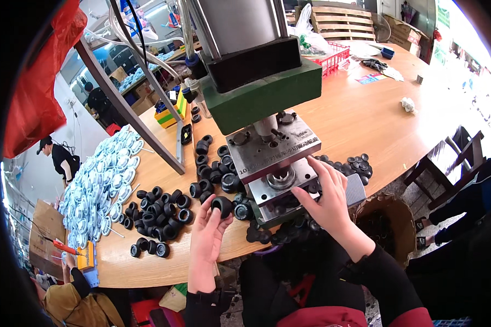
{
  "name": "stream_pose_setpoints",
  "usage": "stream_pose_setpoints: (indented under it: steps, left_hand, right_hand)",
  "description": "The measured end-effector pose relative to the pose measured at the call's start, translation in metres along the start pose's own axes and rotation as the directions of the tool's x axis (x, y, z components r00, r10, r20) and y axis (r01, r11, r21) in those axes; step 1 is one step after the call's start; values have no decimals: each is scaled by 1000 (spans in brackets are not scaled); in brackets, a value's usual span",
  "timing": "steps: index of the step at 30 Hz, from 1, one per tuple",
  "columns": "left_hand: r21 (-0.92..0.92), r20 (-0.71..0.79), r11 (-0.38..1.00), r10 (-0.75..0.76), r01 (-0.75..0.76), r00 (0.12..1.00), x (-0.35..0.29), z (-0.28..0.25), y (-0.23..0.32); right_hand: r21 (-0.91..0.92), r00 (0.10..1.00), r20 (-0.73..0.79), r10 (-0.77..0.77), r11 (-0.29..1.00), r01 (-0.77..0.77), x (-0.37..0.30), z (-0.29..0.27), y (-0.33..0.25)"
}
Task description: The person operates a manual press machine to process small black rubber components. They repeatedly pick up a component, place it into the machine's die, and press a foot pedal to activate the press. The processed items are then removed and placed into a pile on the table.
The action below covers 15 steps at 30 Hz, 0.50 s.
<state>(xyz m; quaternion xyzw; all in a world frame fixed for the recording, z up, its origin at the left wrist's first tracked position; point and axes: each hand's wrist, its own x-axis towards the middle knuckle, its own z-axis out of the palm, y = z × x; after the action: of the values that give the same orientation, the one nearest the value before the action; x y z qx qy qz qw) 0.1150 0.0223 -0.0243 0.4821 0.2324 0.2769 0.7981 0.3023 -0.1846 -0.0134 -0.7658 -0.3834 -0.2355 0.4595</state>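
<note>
Between the fingertips of my left hand (pixel 208 231) is a small black toy tyre (pixel 222 206), just left of a bench press. My right hand (pixel 328 200) is at the press's right side, thumb and fingers apart. Its fingertips reach beside the steel die; whether they touch it I cannot tell. The die has an upper plate (pixel 278 146) with stamped markings and a round metal socket (pixel 281 177) below it. Above sits the press's green block (pixel 263 92). Many black tyres (pixel 163 212) lie in a pile to the left, and flat black discs (pixel 359 166) lie to the right.
A large heap of pale blue plastic parts (pixel 101 185) covers the table's left side. A metal frame post (pixel 131 109) slants beside the press. At the back stands a red crate (pixel 333 59). A cardboard box (pixel 384 226) is below the table's right edge. Other people (pixel 57 158) are to the left.
</note>
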Motion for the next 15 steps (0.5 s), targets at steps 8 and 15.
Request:
stream_pose_setpoints:
  steps: [8, 15]
  left_hand:
    - [-216, 307, 976, 40, 28, 951, -30, 23, 19]
    - [-619, 415, 728, -14, 294, 910, -21, 53, 15]
  right_hand:
    - [-24, 999, 23, 44, 999, -44, 31, 41, -18]
    - [-46, 985, 122, 125, 992, -120, 19, 31, -9]
